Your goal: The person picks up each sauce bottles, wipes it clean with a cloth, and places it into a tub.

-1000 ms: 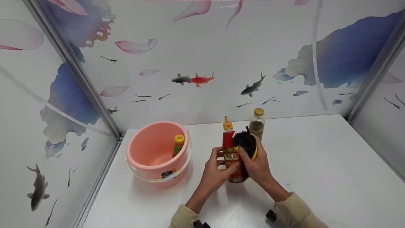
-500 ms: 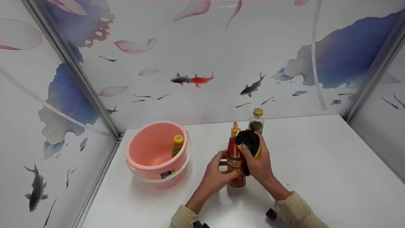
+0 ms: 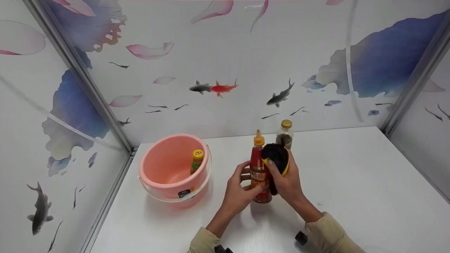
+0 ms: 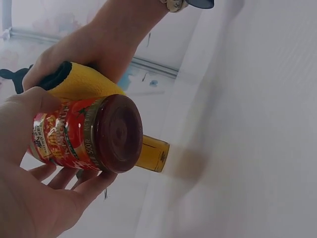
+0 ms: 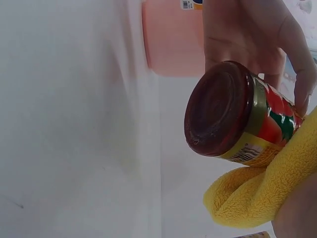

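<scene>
My left hand (image 3: 237,189) grips a glass ketchup bottle (image 3: 259,175) with a red label and a pointed yellow cap, fingers on one side and thumb across the front. It is held raised over the table, its base showing in both wrist views. My right hand (image 3: 290,179) holds a black-and-yellow terry cloth (image 4: 86,82) pressed against the bottle's right side, thumb on the black face. That cloth hides part of the label. Just behind stands a clear bottle (image 3: 284,137) with a gold cap, its lower part hidden by the cloth and hand in the head view.
To the left on the white table (image 3: 351,182) stands a pink bucket (image 3: 158,181) with a white handle. Inside it is a yellow-capped bottle (image 3: 197,161). Printed wall panels (image 3: 225,52) enclose the back and sides.
The ketchup bottle dipped and shifted right, then rose again beside the cloth. My right hand moved slightly right with the cloth and stays against the bottle.
</scene>
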Tool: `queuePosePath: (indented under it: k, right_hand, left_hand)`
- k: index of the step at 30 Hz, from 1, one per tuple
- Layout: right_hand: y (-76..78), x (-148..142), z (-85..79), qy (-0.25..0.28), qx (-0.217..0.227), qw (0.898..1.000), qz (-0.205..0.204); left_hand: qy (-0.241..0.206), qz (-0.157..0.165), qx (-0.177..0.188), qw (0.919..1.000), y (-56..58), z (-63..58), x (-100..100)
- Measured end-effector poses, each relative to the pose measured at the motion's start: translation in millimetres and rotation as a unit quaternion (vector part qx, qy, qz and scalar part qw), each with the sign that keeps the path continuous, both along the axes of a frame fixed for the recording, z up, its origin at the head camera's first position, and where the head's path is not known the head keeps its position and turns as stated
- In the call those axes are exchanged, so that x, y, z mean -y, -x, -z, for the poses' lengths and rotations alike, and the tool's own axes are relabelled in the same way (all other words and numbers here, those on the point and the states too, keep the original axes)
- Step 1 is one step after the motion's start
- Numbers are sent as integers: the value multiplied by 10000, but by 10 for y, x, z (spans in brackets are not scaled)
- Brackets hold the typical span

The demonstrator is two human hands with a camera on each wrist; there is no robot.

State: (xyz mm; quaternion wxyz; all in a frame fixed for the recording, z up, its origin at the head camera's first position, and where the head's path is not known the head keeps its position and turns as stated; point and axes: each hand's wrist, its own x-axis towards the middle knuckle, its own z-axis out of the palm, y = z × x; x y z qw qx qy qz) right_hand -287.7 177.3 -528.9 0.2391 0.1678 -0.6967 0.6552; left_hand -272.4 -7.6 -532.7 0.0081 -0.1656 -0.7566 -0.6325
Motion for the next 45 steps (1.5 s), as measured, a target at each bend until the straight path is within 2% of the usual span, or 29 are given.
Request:
queuePosePath:
  k: [8,15,20,24,28,37,45]
  right_hand:
    - [-9,31,10,-126,-4,9999,-26]
    - [-22,53,41,-165,180,9997,-7]
    - [-19,54,47,-205,159,9997,-15]
    - [-22,52,50,-222,170,9996,-19]
    - [-33,55,52,-196,212,9996,-35]
    - [-40,65,62,-262,213,9994,-60]
    - [-22,45,66,-251,140,9996,-10]
  left_hand:
    - [-524,-162,-65,9985,17,-30,29]
    - [-774,-431,-210,9958,33,-52,37]
    - [-994,-542,-350,9930,47,-61,26]
    - [-1029,-379,-318,9935,45,-69,37]
    - [-879,-159,-208,9958,40,-55,50]
    - [-671,-63,-5,9977,39,-18,54]
    - [-555,237,156,9981,25,-11,39]
